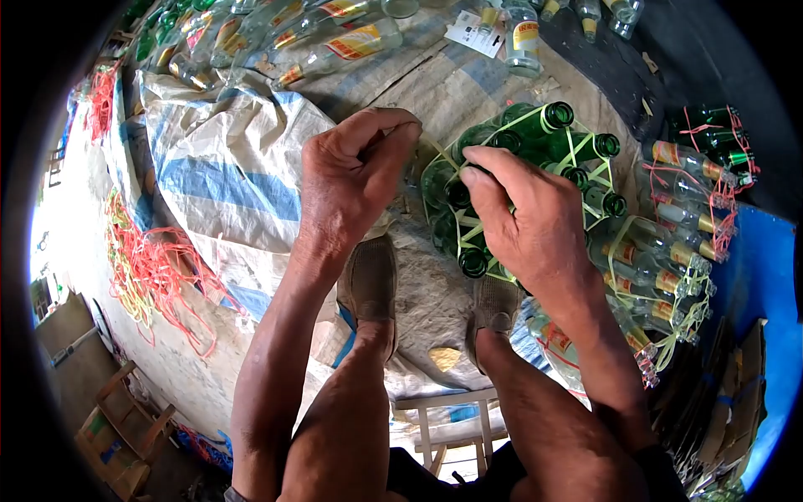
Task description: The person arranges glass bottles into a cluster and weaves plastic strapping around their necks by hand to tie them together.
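Note:
A bundle of green glass bottles (529, 132) stands on the sacking in front of my feet, with pale yellow-green plastic strap (442, 151) wound around and between the necks. My left hand (355, 171) is raised to the left of the bundle, thumb and fingers pinched together on one end of the strap. Over the bundle's near left side, my right hand (527, 213) pinches the strap close to a bottle neck. A short stretch of strap runs between the two hands. My right hand hides some of the bottles beneath it.
Clear bottles with yellow labels (360, 42) lie across the far side. Tied bundles of clear bottles (657, 255) stand at right, by a blue panel (757, 284). Loose red strap (171, 272) lies left on a striped woven sheet (222, 180). A wooden stool (452, 402) is below me.

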Motion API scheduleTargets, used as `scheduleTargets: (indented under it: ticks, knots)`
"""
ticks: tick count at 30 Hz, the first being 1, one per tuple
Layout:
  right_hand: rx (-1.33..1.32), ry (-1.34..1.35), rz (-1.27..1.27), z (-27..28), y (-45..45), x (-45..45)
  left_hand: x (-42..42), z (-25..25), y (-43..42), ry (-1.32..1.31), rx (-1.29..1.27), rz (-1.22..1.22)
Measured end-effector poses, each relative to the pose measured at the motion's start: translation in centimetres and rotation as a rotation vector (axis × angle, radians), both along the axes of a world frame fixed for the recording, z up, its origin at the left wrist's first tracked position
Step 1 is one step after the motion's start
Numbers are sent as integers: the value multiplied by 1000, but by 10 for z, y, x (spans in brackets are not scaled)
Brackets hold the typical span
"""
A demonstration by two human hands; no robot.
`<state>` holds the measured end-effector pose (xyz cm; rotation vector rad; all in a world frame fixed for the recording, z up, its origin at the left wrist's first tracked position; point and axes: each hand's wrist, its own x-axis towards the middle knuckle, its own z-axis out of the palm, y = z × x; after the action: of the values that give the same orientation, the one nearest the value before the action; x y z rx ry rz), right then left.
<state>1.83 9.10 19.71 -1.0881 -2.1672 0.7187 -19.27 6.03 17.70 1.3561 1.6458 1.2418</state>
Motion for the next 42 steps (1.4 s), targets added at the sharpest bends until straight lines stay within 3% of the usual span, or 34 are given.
scheduleTargets:
  ticks: [5,11,16,20,24,28,31,42]
  knots:
    - [-52,-198,20,11,4,-10,5,8,1,62,61,3]
    - [-59,-193,-37,9,5,-19,5,19,-4,110,33,-37]
    - [-29,-100,-49,0,6,-21,-3,27,2,393,-42,-155]
    - [-53,-69,-30,-2,8,-19,5,43,4,613,117,-335]
    - [-60,-13,-13,-5,8,-18,16,41,1,615,146,-407]
    - [-68,12,-4,-7,7,-17,26,46,3,507,268,-239]
    - [-58,31,15,-8,8,-15,17,44,8,705,320,-456]
    - [-53,8,61,-2,10,-12,21,39,-5,399,-3,-310]
